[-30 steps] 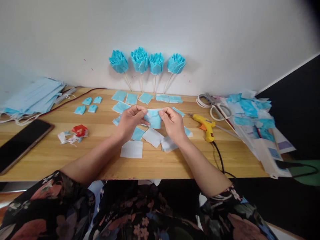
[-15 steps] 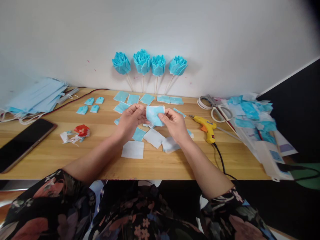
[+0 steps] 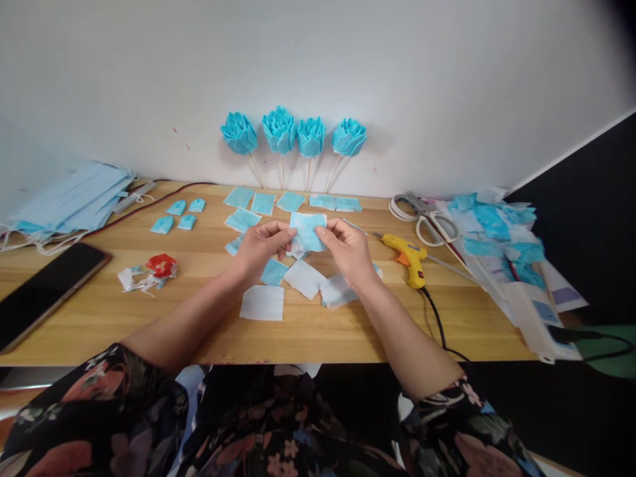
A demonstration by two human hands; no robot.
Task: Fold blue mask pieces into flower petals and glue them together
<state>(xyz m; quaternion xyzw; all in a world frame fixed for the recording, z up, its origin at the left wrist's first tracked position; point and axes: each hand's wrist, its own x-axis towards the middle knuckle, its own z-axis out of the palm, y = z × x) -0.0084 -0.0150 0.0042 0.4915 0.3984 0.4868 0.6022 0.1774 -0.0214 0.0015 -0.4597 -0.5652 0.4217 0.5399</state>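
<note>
A small light-blue fabric square (image 3: 307, 232) is held up above the table between both hands. My left hand (image 3: 265, 248) pinches its left edge with thumb and fingers. On the right edge, my right hand (image 3: 346, 246) is closed with the thumb on the front. Below and behind the hands lie several more cut pieces, among them a white square (image 3: 262, 303), another pale square (image 3: 305, 278) and a blue square (image 3: 263, 203). Several blue folded petals (image 3: 176, 207) lie off to the left.
Several blue fabric flowers (image 3: 279, 130) on sticks lean against the wall. A yellow glue gun (image 3: 411, 260), scissors (image 3: 437, 227) and a heap of blue scraps (image 3: 491, 218) are at right. Face masks (image 3: 74, 195), a phone (image 3: 50, 291) and a red crumpled wrapper (image 3: 161, 265) are at left.
My left hand has moved from beside the fabric square to gripping its left edge. The square is now stretched between both hands. The view has tilted up slightly.
</note>
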